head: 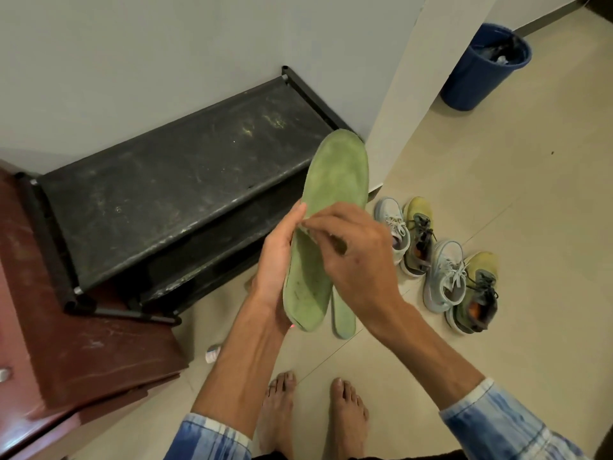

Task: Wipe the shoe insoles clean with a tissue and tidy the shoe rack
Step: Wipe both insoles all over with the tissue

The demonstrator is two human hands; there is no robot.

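The green insole (326, 194) is held in the air in front of the person, above the tiled floor (497, 194) and just in front of the black shoe rack (172, 190).

**Handling.** Judged from its thin section and foam-like surface, the insole is light, soft and easily bent, with a matt face that should not slip. It is not fragile, but it will fold if pressed without support. Hold it at the waist or heel, backed from behind.

**Hands.** The left hand (277, 260) grips the insole along its left edge; its thumb lies straight along the rim and its fingers are hidden behind. The right hand (351, 250) is curled, pinching a small pale tissue (305, 230) against the middle of the upper face. Most of the tissue is hidden.

**Orientation.** The long axis runs away from the person. The heel is nearest the body and the toe points up and away toward the wall, leaning slightly right. The upper face is turned to the person.

A second insole (343, 318) shows just behind the heel; whether it is held cannot be told.
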